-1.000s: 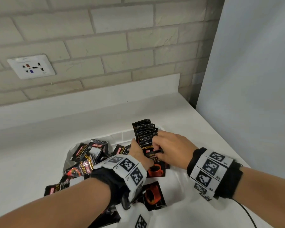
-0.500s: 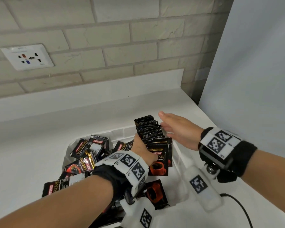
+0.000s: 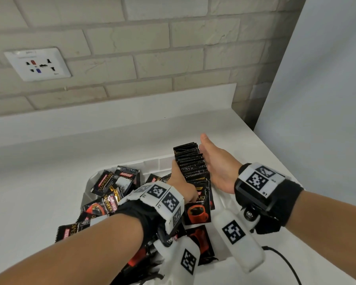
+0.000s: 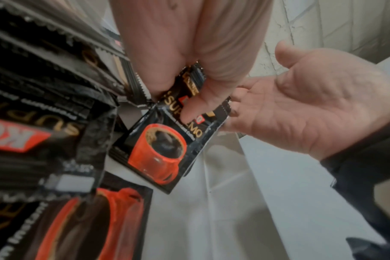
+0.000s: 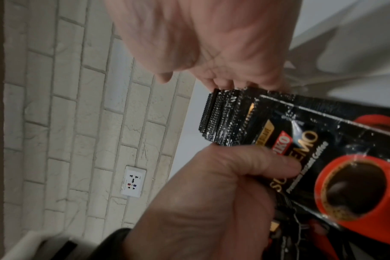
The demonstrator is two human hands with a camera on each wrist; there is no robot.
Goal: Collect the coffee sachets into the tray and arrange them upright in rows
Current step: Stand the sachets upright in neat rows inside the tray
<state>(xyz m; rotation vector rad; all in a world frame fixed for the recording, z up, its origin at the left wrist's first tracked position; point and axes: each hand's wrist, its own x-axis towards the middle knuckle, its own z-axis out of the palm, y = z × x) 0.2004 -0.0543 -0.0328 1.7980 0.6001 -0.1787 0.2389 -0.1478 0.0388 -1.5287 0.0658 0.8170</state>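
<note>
The left hand (image 3: 180,185) grips the row of upright sachets (image 3: 193,167); the right hand (image 3: 218,163), fingers straight, presses its other side.

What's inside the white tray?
The white tray holds an upright row of coffee sachets, squeezed between the left hand and the right hand, with loose sachets heaped alongside. The arms hide the tray's near part.

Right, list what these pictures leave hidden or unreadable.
- Head view: the left hand covers the left side of the upright row of black coffee sachets.
- Head view: the white plastic tray is mostly buried under sachets and arms.
- Left wrist view: nearby sachet print is blurred.
</note>
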